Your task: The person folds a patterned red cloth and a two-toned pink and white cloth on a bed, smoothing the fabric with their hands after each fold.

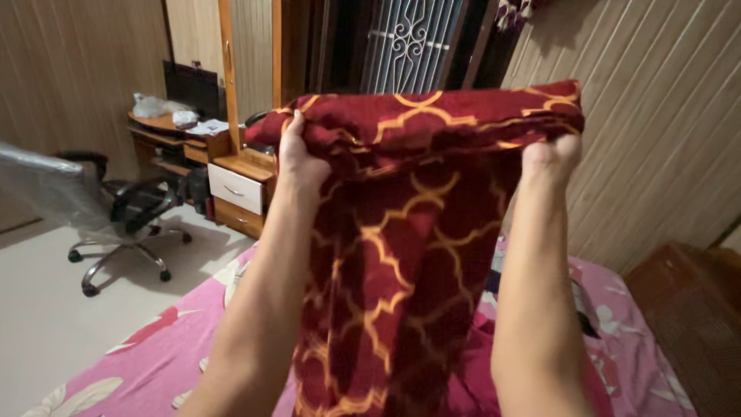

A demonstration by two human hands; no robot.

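Gripping the bunched top edge of a dark red blanket patterned with gold lattice lines, the fingers of the left hand curl over the fabric, and the right hand is clenched on the same edge further along. Both arms are raised, so the blanket hangs folded between them, down over a bed with a pink flowered sheet. Off to the left, an office chair stands near a wooden desk.
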